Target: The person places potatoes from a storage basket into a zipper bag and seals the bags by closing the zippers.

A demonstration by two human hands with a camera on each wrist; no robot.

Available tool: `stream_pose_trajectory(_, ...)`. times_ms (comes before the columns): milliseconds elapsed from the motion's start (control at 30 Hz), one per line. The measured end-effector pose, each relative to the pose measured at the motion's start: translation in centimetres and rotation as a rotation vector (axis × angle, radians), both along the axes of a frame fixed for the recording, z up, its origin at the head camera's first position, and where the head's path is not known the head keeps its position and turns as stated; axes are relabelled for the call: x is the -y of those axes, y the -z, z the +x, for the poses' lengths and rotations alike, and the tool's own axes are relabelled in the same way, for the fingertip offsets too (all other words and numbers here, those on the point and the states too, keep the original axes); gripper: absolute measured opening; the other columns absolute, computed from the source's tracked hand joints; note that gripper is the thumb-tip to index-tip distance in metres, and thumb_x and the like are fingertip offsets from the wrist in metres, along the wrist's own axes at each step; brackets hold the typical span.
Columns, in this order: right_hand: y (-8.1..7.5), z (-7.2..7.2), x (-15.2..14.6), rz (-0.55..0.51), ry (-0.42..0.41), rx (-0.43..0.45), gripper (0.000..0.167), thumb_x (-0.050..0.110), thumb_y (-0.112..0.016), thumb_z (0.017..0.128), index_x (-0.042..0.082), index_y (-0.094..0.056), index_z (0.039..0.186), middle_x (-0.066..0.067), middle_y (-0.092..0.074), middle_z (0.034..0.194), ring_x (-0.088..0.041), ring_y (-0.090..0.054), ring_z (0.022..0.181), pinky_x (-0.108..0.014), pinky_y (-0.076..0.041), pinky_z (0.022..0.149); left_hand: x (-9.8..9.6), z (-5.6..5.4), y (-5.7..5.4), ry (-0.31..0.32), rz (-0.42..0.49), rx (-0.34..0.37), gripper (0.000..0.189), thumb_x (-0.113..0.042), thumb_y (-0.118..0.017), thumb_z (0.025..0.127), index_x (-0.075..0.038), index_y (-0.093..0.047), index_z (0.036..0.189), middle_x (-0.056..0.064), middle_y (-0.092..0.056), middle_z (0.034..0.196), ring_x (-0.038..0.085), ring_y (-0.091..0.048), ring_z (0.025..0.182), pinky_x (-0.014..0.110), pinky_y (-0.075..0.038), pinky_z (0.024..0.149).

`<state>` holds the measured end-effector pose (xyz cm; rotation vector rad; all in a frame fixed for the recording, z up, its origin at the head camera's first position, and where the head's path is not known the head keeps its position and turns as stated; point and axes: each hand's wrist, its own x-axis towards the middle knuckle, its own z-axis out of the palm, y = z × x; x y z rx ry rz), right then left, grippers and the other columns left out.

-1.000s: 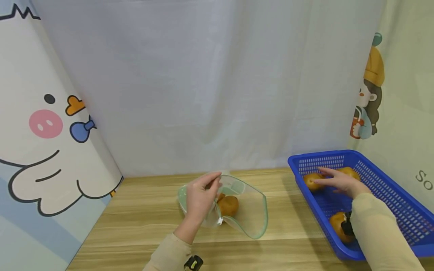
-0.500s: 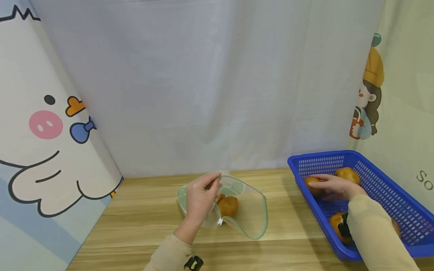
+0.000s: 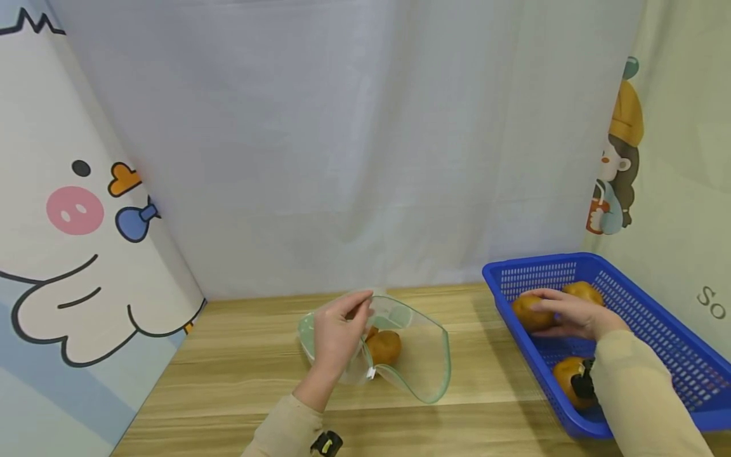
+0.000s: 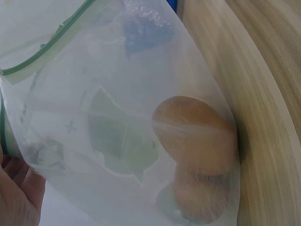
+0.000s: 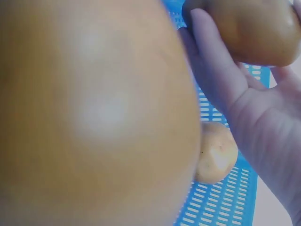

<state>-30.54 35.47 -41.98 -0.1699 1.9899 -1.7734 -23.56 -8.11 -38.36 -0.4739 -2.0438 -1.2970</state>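
Note:
My left hand point(image 3: 341, 327) pinches the upper edge of a clear zip bag point(image 3: 431, 365) with green trim, its mouth spread wide. Through the film, the left wrist view shows two brown potatoes point(image 4: 195, 134) in the bag's bottom. Over at the right, my right hand point(image 3: 579, 315) grips a potato point(image 3: 525, 312) at the far left corner of a blue plastic basket point(image 3: 537, 274). In the right wrist view its fingers point(image 5: 211, 52) curl along that potato's side. A large blurred potato point(image 5: 94, 113) fills the left half there.
Other potatoes lie in the basket: one at the far side point(image 3: 584, 292), another beneath my right wrist point(image 3: 570, 381). Bag and basket stand apart on a wood-grain table point(image 3: 228, 381). A pale curtain point(image 3: 342, 158) hangs behind, with printed cloths at both sides.
My right hand has come down from above the corner potato and its fingers have closed round it. The left hand and the bag have stayed put.

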Motion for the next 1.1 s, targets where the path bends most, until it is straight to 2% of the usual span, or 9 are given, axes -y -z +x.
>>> stream_pose_trajectory(200,-1.0,0.0,-0.4,-0.091,-0.007,-0.049,0.024,0.017,-0.051,0.104,0.030,-0.061,0.122,-0.003,-0.048,0.126,-0.019,-0.053,0.112,-0.046,-0.052,0.097,0.0,0.1,-0.1,-0.013,-0.008,0.013,0.018,0.005,-0.071,0.088,-0.001,-0.077,0.103,0.012,-0.075,0.092,0.016,-0.069,0.059,0.015,-0.053,0.048)
stream_pose_trajectory(467,-3.0,0.2,0.3,-0.115,-0.067,-0.179,0.030,0.014,-0.048,0.105,0.026,-0.055,0.132,0.001,-0.053,0.126,-0.018,-0.058,0.112,-0.040,-0.054,0.094,0.1,0.1,-0.1,-0.009,-0.014,0.038,0.018,0.003,-0.069,0.090,-0.001,-0.077,0.106,0.012,-0.075,0.096,0.017,-0.070,0.064,0.017,-0.054,0.050)
stream_pose_trajectory(633,-4.6,0.9,1.6,-0.169,-0.157,-0.261,0.039,0.005,-0.045,0.104,0.018,-0.049,0.141,-0.001,-0.054,0.130,-0.020,-0.059,0.114,-0.041,-0.054,0.095,0.1,0.1,-0.1,-0.010,-0.015,0.056,0.018,0.003,-0.068,0.091,-0.001,-0.077,0.107,0.012,-0.075,0.095,0.018,-0.070,0.063,0.017,-0.055,0.050)
stream_pose_trajectory(967,-7.4,3.4,6.0,-0.131,-0.341,-0.427,0.047,0.001,-0.048,0.100,0.022,-0.049,0.142,-0.004,-0.052,0.134,-0.022,-0.058,0.113,-0.038,-0.054,0.094,0.1,0.1,-0.4,-0.009,-0.015,0.056,0.018,0.002,-0.069,0.091,-0.002,-0.077,0.106,0.012,-0.075,0.094,0.018,-0.071,0.064,0.017,-0.055,0.049)
stream_pose_trajectory(1100,-8.1,4.1,7.8,-0.150,-0.429,-0.490,0.048,0.000,-0.050,0.100,0.018,-0.047,0.145,-0.006,-0.051,0.137,-0.023,-0.057,0.110,-0.035,-0.054,0.092,0.1,0.0,-0.5,-0.011,-0.016,0.061,0.017,0.001,-0.068,0.091,-0.002,-0.077,0.106,0.012,-0.075,0.092,0.018,-0.072,0.066,0.018,-0.055,0.050)
